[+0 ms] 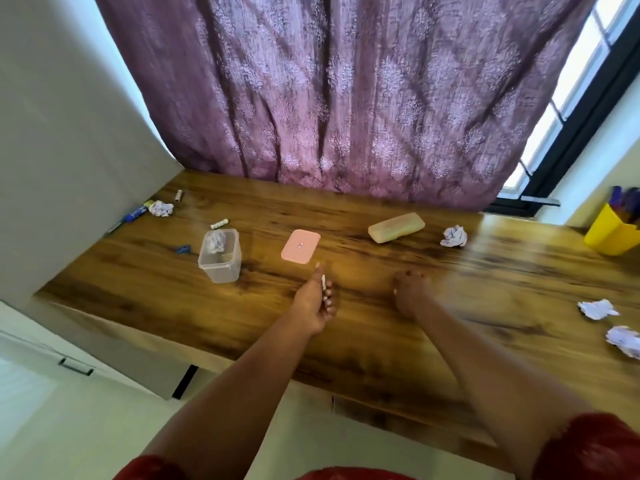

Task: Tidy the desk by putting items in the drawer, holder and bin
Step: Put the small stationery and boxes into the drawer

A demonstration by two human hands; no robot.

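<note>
Left hand [317, 299] over the desk [485, 271], fingers curled round a small white stick-like item [323, 282]; too blurred to name. Right hand [410, 294] beside it, fingers curled under, holding nothing visible. Just beyond: pink lid [300, 245]. Left: clear bin [220, 261] with a crumpled paper [215, 241] inside. Far right: yellow holder [611, 233]. Paper balls [453, 236] scattered.

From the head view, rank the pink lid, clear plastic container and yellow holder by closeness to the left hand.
1. Pink lid, just beyond the left hand.
2. Clear plastic container, further to its left.
3. Yellow holder, far right of the desk.
</note>
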